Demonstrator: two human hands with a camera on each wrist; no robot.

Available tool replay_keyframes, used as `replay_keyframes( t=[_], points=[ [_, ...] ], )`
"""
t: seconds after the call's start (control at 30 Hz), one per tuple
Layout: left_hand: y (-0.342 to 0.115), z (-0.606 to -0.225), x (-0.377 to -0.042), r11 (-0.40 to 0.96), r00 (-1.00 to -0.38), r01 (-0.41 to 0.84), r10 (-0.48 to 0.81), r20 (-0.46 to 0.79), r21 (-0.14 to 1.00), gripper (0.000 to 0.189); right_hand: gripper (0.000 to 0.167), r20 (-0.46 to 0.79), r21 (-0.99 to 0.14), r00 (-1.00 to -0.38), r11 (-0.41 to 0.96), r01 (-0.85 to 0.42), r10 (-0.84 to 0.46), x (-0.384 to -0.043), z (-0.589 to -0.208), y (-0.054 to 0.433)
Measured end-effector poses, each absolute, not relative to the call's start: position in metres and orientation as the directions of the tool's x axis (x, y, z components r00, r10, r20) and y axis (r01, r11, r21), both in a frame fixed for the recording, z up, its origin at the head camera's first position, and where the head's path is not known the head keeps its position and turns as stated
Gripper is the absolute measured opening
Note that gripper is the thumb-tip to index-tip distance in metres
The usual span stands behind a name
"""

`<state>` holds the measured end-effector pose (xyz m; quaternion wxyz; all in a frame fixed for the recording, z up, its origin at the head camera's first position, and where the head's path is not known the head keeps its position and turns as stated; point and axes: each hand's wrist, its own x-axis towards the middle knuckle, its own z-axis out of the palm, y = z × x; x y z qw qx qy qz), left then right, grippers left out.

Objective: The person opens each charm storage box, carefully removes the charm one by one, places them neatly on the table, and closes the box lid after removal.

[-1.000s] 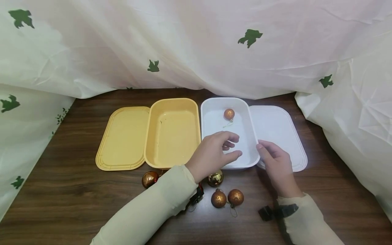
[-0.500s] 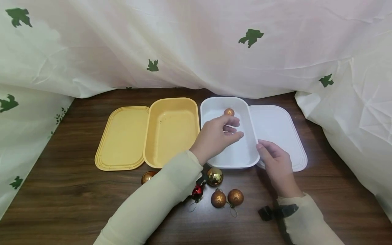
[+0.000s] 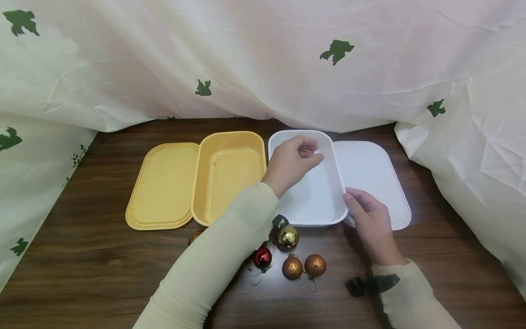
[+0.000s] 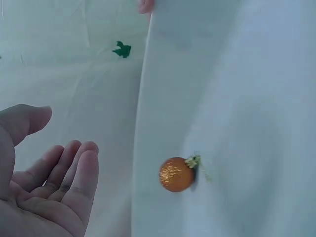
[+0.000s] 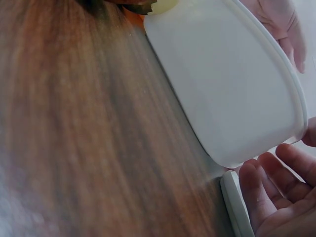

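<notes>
My left hand [image 3: 289, 164] hovers over the far part of the white plastic box [image 3: 314, 205], fingers bent and thumb apart from them. Below it in the box lies an orange glitter bauble [image 4: 176, 175] with a gold cap and a thin loop. In the head view the hand hides nearly all of that bauble; the left wrist view shows a gap between them. At the box's near right, my right hand [image 3: 370, 219] pinches the rim between thumb and fingers. The right wrist view shows its fingers [image 5: 254, 190] under the rim, by the outer wall.
A white lid [image 3: 371, 178] lies right of the white box. To the left stand a yellow box [image 3: 230, 183] and its yellow lid [image 3: 164, 187]. In front lie a gold bauble [image 3: 286, 238], a red bauble [image 3: 262, 257] and two orange glitter baubles [image 3: 292, 267]. A patterned cloth hangs behind.
My left hand has moved farther back over the white box, until it covers the bauble from the head camera. Its sleeve has uncovered the red bauble. The right hand keeps its place on the rim.
</notes>
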<state>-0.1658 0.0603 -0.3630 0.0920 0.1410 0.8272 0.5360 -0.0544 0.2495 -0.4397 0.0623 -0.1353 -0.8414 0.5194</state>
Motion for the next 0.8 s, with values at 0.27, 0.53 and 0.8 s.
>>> replay_keyframes(
  t=[0.27,0.53,0.8],
  points=[
    [0.061,-0.366,-0.174,0.372,-0.951,0.133,0.309,0.012,0.919,0.035,0.049,-0.025,-0.881,-0.955,0.444,0.16,0.295,-0.056,-0.443,0.251],
    [0.066,-0.357,-0.177,0.368,-0.942,0.144,0.336,0.013,0.919,0.037,0.05,-0.038,-0.877,-0.953,0.447,0.176,0.3,-0.055,-0.444,0.252],
    [0.071,-0.349,-0.185,0.355,-0.948,0.136,0.317,0.018,0.925,0.037,0.05,-0.036,-0.883,-0.956,0.438,0.166,0.29,-0.055,-0.443,0.251]
  ],
)
